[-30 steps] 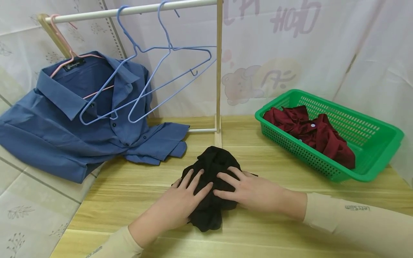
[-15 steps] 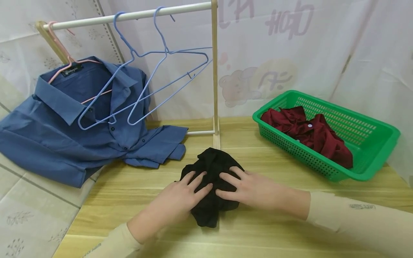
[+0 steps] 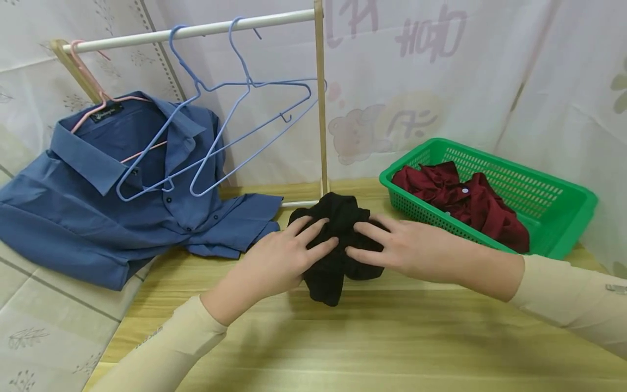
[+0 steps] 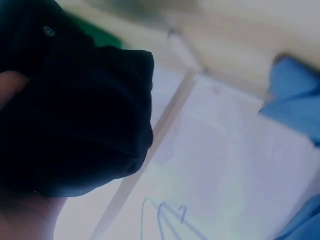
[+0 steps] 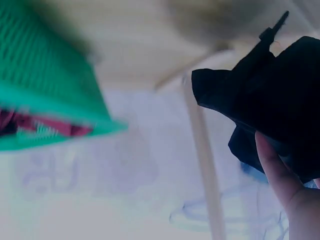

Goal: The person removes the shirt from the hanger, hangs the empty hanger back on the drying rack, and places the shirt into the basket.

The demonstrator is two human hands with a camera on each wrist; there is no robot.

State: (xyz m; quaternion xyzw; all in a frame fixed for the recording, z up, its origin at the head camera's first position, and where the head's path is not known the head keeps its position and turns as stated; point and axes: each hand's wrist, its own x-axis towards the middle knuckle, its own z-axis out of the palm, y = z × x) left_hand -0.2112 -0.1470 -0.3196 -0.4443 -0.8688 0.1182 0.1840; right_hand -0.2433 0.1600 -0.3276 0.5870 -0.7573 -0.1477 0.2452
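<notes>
The left hand [image 3: 279, 258] and right hand [image 3: 418, 250] grip opposite sides of the black garment [image 3: 339, 215] above the tabletop [image 3: 382, 343], and its cloth (light and soft, I'd judge) probably sags unless gathered firmly at both edges.

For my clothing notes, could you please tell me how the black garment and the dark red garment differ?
The black garment is held between the left hand and right hand; the dark red garment lies untouched in the green basket. The black garment is bunched compactly, whereas the dark red garment spreads more loosely. Both are crumpled.
</notes>
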